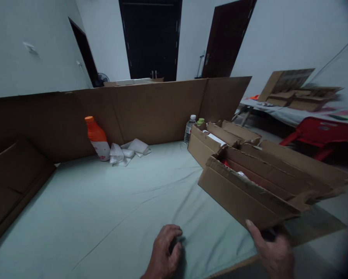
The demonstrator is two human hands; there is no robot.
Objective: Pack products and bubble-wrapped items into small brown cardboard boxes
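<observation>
My right hand (274, 252) is at the lower right, on the near end of an open cardboard box (246, 193). Its thumb presses the box's side wall, and the other fingers go under or behind the end, partly hidden. Inside the box, something red (226, 163) and a bit of clear plastic (242, 175) show. My left hand (165, 250) rests on the pale green cloth (118, 217), left of the box. Its fingers are loosely bent, the thumb stands apart from them, and nothing shows in it.
A second cardboard box (203, 147) stands behind the first, beside a clear bottle (189, 128). An orange-capped bottle (98, 139) leans near clear plastic wrap (129, 152). Cardboard panels (159, 112) wall the back. A red chair (321, 133) is at right.
</observation>
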